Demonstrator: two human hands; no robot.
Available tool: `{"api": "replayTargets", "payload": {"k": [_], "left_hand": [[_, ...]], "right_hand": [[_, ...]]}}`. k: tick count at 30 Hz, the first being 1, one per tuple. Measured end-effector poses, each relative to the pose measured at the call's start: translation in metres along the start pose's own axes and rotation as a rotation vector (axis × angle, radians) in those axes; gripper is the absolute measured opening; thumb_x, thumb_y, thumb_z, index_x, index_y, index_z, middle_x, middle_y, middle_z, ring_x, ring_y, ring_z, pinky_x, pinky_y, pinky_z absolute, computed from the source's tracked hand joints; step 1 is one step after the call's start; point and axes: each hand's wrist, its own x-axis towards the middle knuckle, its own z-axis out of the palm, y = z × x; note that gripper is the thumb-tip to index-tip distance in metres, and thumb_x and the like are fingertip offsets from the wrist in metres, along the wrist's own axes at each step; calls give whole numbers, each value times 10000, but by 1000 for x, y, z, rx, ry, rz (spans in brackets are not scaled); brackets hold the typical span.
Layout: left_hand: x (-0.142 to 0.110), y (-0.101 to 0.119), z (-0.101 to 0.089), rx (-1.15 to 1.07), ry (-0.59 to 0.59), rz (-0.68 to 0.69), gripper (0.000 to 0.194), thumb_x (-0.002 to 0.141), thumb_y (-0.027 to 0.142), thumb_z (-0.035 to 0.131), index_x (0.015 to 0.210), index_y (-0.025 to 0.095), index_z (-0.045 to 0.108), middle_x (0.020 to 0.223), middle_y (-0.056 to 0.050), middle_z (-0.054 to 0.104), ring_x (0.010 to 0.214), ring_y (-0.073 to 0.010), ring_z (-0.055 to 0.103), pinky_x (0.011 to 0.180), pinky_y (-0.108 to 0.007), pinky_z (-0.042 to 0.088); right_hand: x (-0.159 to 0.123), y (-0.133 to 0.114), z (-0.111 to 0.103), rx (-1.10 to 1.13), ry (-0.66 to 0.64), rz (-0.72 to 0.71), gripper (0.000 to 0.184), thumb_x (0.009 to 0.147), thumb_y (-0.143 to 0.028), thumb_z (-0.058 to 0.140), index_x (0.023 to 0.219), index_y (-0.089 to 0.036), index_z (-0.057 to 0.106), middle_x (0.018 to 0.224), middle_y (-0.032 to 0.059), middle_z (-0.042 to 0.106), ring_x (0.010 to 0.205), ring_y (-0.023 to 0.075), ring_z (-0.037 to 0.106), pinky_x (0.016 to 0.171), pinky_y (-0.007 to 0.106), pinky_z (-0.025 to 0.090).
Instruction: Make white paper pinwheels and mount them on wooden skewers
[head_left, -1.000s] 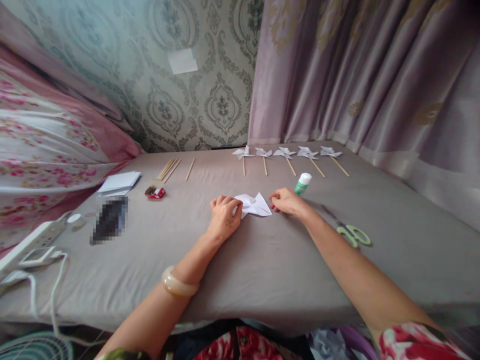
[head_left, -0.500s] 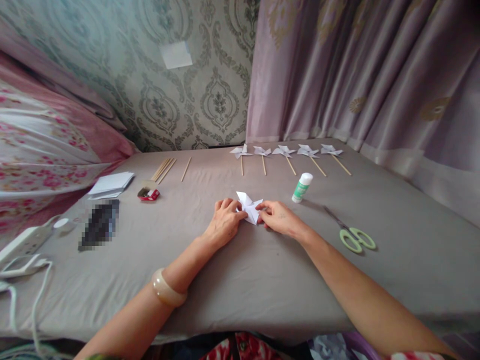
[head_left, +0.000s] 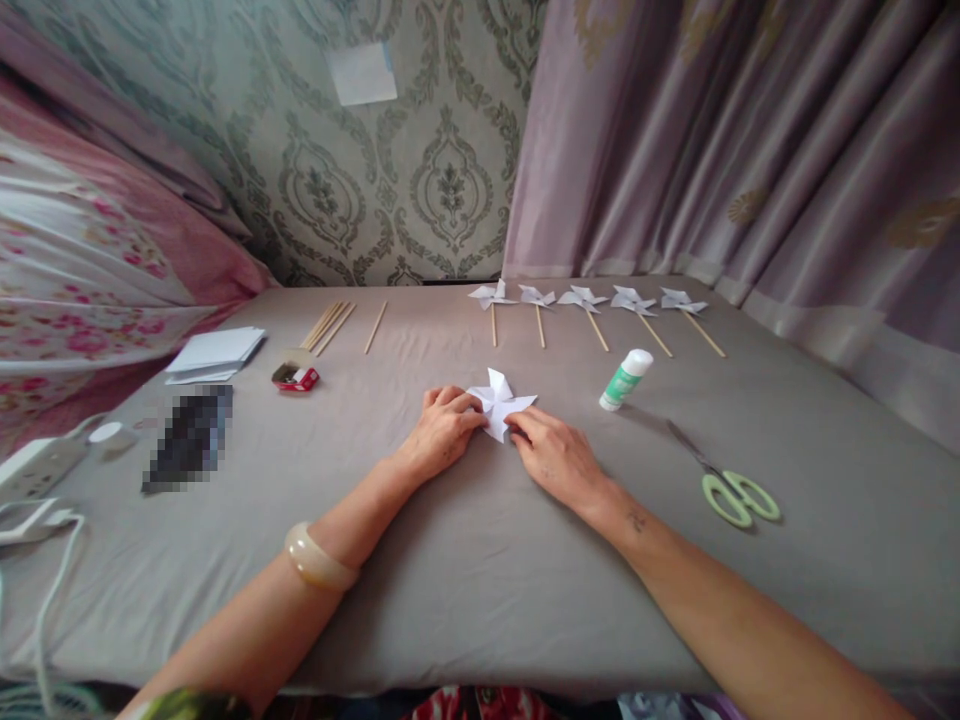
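Observation:
A white folded-paper pinwheel (head_left: 498,408) lies on the cloth-covered table between my two hands. My left hand (head_left: 445,425) is closed on its left side, thumb and fingers pinching the paper near the middle. From the right, my right hand (head_left: 556,448) pinches the lower right blade, its thumb hidden under the fingers. A glue stick (head_left: 625,380) with a white cap stands beyond my right hand. Green-handled scissors (head_left: 724,478) lie to its right.
Finished pinwheels on sticks (head_left: 587,302) line the back right. Loose wooden sticks (head_left: 327,326), a small red box (head_left: 295,377) and a stack of white paper (head_left: 215,356) lie at the left. A power strip (head_left: 39,468) with cables sits at the left edge.
My right hand has shifted from the pinwheel's right tip down to its lower right blade. My left hand keeps hold of the paper. The whole view has tilted slightly.

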Motion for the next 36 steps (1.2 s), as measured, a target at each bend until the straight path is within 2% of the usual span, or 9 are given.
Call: {"api": "replayTargets", "payload": {"k": [7, 12, 15, 23, 26, 30, 36], "left_hand": [[0, 7, -3, -36, 10, -46, 307, 823, 84, 483, 994, 232, 691, 1056, -38, 688, 1027, -208, 529, 894, -396, 324], [-2, 14, -6, -36, 84, -102, 228, 885, 205, 482, 1026, 204, 661, 1034, -51, 700, 994, -212, 550, 883, -397, 328], [-5, 16, -6, -18, 61, -100, 212, 901, 260, 487, 990, 203, 671, 989, -54, 703, 970, -218, 552, 854, -393, 333], [-9, 19, -6, -4, -3, -85, 223, 902, 234, 470, 951, 198, 684, 989, -65, 688, 979, -225, 539, 842, -397, 337], [-8, 19, -6, 4, -13, -62, 225, 899, 226, 465, 946, 194, 683, 992, -74, 678, 986, -234, 526, 847, -410, 339], [-8, 19, -5, 22, -12, -48, 222, 895, 212, 465, 936, 200, 683, 981, -75, 669, 992, -236, 512, 851, -409, 331], [-8, 19, -5, 16, -33, -52, 211, 895, 219, 473, 890, 198, 684, 957, -71, 665, 990, -238, 512, 845, -410, 322]], "right_hand": [[4, -4, 0, -124, -36, -4, 197, 945, -244, 475, 972, -226, 669, 998, 43, 651, 914, 171, 624, 667, 247, 413], [-1, -13, 0, -80, -70, -7, 203, 947, -256, 483, 964, -232, 683, 1011, 41, 651, 903, 159, 624, 684, 241, 424], [-6, -18, 0, -44, -86, -11, 206, 944, -252, 486, 956, -236, 691, 999, 38, 647, 885, 155, 623, 687, 239, 434], [-5, -17, 5, 70, -48, -15, 221, 944, -226, 466, 984, -211, 683, 1019, 54, 648, 903, 167, 623, 747, 259, 456], [0, -12, 8, 120, -19, 19, 216, 936, -210, 472, 982, -206, 683, 1002, 61, 673, 922, 176, 625, 794, 272, 454], [6, -9, 13, 160, 29, 81, 195, 911, -204, 501, 945, -203, 693, 958, 67, 703, 851, 178, 640, 782, 285, 458], [15, -9, 14, 204, 54, 193, 187, 861, -195, 579, 1033, -175, 651, 950, 75, 727, 801, 183, 668, 744, 290, 477]]}}
